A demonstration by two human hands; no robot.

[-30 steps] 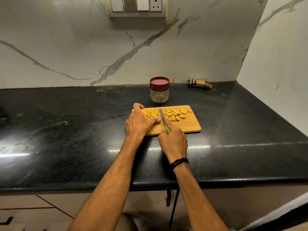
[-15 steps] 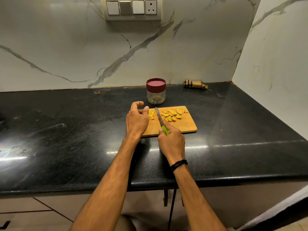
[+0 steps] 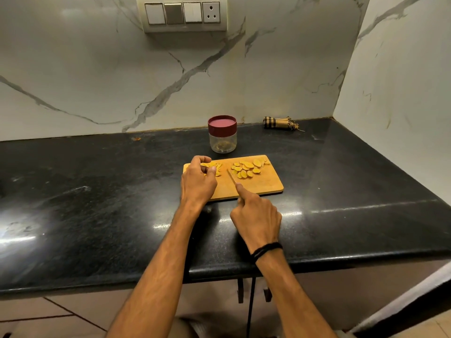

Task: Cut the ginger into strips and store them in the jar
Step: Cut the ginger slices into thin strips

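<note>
The ginger strips (image 3: 216, 169) lie in one small heap on the left part of the cutting board (image 3: 266, 186), in the middle of the frame. The ginger slices (image 3: 246, 168) lie in a second heap just to the right. The slices overlap, so I count about a dozen; the strips are too small to count. The left hand (image 3: 197, 182) sits over the strips with its fingers (image 3: 201, 160) curled and a few strips pinched against the thumb, likely to gather them. The right hand (image 3: 256, 215) grips the one knife (image 3: 231, 178), first finger laid along the top, likely to steer the blade. The blade tip rests between the two heaps. One jar (image 3: 222, 140) stands just above the board with its red lid (image 3: 222, 123) on, close by for filling. All this sits on the black surface (image 3: 97, 191). One rolled cloth (image 3: 278, 123) lies at the upper right by the wall.
</note>
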